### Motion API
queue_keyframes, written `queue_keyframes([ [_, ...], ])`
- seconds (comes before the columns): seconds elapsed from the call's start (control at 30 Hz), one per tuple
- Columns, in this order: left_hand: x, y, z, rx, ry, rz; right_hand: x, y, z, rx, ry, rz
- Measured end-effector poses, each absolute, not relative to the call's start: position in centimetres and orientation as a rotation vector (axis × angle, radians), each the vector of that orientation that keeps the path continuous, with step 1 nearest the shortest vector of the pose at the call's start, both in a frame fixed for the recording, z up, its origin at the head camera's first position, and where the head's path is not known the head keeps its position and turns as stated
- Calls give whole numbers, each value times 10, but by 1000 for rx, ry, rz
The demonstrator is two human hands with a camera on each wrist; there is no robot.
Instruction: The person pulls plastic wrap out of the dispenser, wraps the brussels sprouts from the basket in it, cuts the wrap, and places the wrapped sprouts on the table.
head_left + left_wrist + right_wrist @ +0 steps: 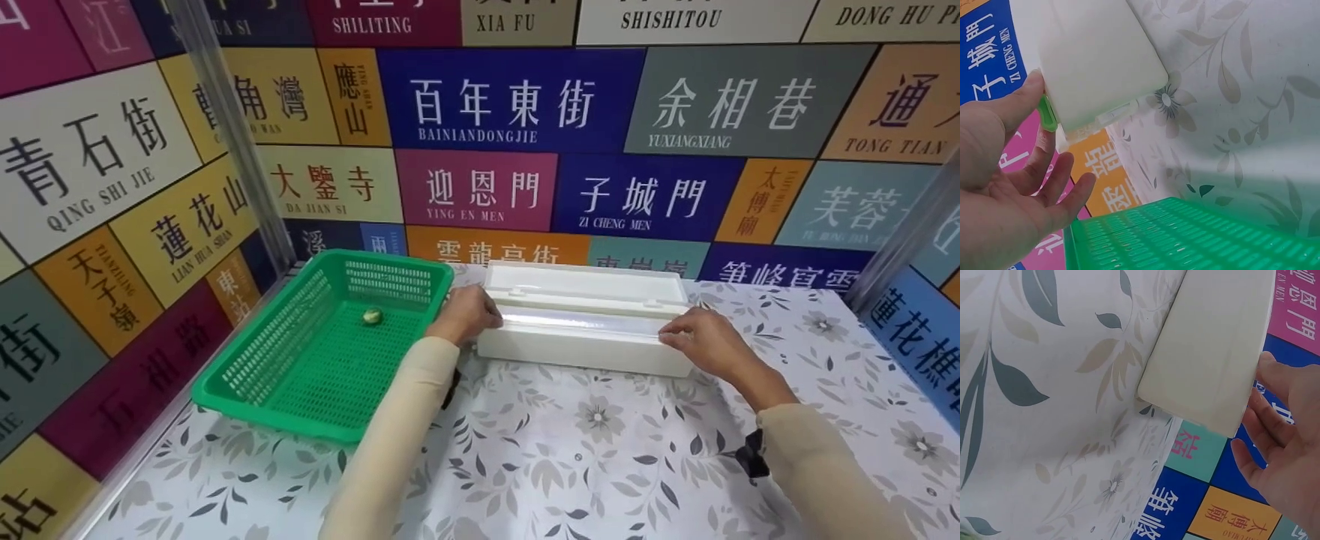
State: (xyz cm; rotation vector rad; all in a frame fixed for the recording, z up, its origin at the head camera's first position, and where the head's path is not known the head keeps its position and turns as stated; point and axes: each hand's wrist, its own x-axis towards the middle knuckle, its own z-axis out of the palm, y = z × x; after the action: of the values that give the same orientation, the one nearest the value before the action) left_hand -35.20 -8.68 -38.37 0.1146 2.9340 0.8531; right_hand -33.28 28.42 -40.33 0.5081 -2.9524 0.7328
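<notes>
In the head view, a long white box (pixel 581 355) sits on the bench (pixel 600 480), and its lid (pixel 585 281) is up at the back. The bench has a pale cloth with grey flowers and leaves. A shiny clear strip (pixel 581 324) runs along the top of the box. The left hand (pixel 466 313) is at the left end of the box, and the right hand (pixel 709 341) is at the right end, with its fingertips on the top edge. A green basket (pixel 244 409) sits to the left of the box, near the left hand. One small round thing (pixel 373 316) lies in the basket. Both arms have cream sleeves (pixel 405 420), and the wall (pixel 510 97) behind has lots of bright signs.

In the left wrist view, the left hand pinches a little green tab (pixel 1047 114) between the thumb and a finger, at the corner of the box. The other fingers are a bit bent and spread out. The basket is just below.

In the right wrist view, the right hand pinches the edge of the box with its thumb and a finger. I cannot tell if the clear strip is in that pinch too
</notes>
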Motion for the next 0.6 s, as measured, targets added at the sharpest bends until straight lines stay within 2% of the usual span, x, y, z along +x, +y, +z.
queue_keyframes([
  [0.37, -353, -86, -388, 83, 2948, 838, -337, 283, -405, 446, -2967, 814],
  [0.6, -354, -80, -387, 144, 3016, 727, -339, 281, -406, 465, -2935, 701],
])
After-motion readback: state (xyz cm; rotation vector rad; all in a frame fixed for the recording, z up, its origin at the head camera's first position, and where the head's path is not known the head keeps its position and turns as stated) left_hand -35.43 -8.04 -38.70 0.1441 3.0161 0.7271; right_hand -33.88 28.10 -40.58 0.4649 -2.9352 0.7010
